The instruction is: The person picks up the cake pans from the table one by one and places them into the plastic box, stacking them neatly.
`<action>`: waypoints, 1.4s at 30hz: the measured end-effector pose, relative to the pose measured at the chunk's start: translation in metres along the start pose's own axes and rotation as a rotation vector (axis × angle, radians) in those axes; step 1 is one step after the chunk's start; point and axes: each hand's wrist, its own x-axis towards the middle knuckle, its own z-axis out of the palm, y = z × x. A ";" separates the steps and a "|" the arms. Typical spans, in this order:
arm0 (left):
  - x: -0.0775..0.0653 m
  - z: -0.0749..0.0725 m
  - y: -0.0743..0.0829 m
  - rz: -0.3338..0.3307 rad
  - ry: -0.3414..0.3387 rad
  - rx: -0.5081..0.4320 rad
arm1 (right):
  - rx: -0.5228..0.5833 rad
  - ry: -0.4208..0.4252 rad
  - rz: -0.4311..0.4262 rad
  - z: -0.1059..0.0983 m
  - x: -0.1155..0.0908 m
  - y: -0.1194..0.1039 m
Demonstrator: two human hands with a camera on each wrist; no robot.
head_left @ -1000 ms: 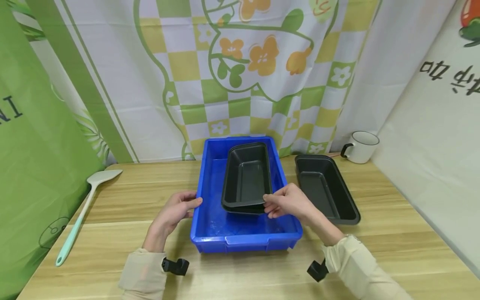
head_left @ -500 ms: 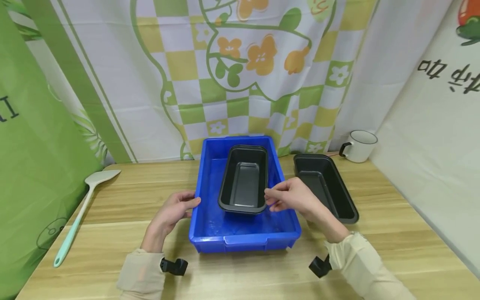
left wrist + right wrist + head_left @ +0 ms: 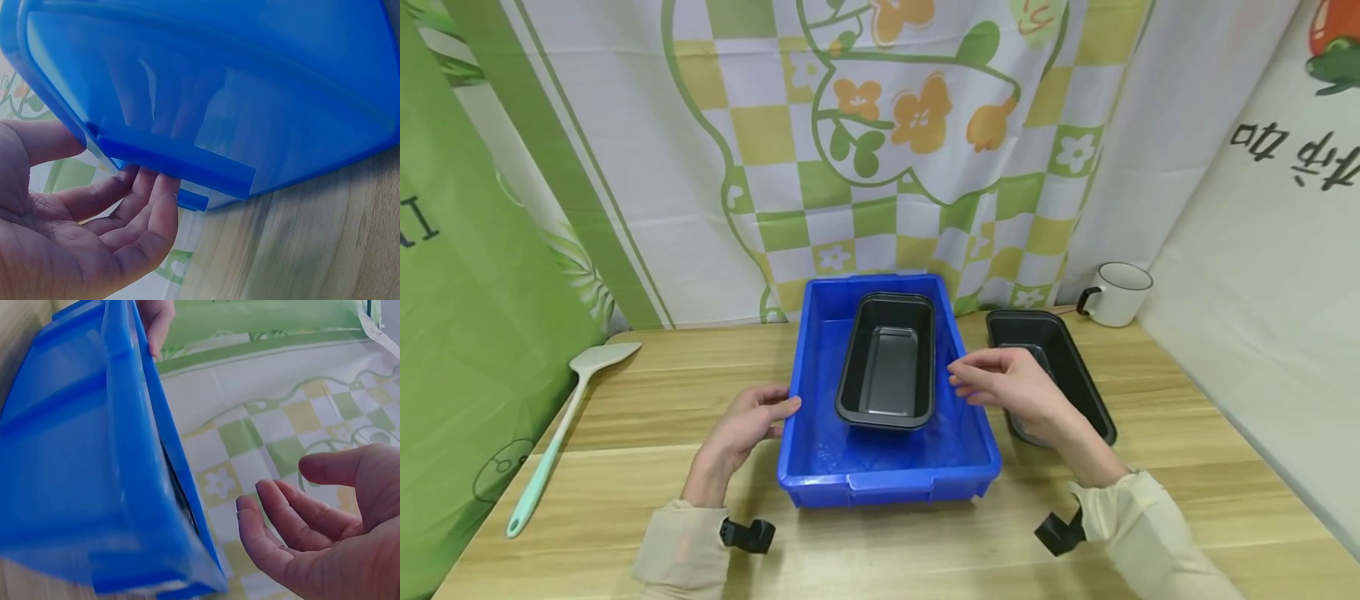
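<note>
A black loaf pan (image 3: 891, 367) lies inside the blue plastic bin (image 3: 887, 481), toward its right side. Whether another pan is nested under it, I cannot tell. My left hand (image 3: 756, 417) grips the bin's left wall, thumb on the rim and fingers curled outside; the left wrist view shows the fingers (image 3: 159, 206) at the ledge below the rim. Over the bin's right rim hovers my right hand (image 3: 1011, 383), holding nothing, its fingers loosely bent and apart from the pan. Behind that hand, another black loaf pan (image 3: 1086, 387) lies on the table, partly hidden.
At the back right stands a white enamel mug (image 3: 1120, 296) with a black handle. A spatula (image 3: 561, 425) with a mint-green handle lies along the table's left side. Patterned curtains (image 3: 880, 200) hang behind the table (image 3: 685, 367) and at both sides.
My right hand has let go of the near-right corner of the pan in the bin and moved right. That pan has settled down flat. My left hand stays on the bin.
</note>
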 end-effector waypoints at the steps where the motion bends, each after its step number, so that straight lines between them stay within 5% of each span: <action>1: 0.000 0.000 0.000 0.001 0.001 -0.002 | -0.003 -0.004 -0.013 -0.003 -0.001 0.001; 14: 0.001 -0.002 -0.001 0.001 -0.004 -0.014 | -0.044 0.061 -0.057 -0.066 -0.032 0.047; 25: 0.001 -0.002 -0.002 -0.001 -0.004 -0.015 | 0.194 0.070 -0.021 -0.125 -0.063 0.092; 30: 0.001 -0.002 -0.003 -0.010 -0.006 -0.016 | 0.261 0.085 0.021 -0.139 -0.072 0.108; 38: 0.003 -0.003 -0.003 -0.011 -0.008 -0.019 | 0.152 0.115 0.156 -0.151 -0.076 0.127; 42: 0.003 -0.003 -0.004 -0.013 -0.010 -0.021 | 0.103 0.048 0.230 -0.147 -0.075 0.132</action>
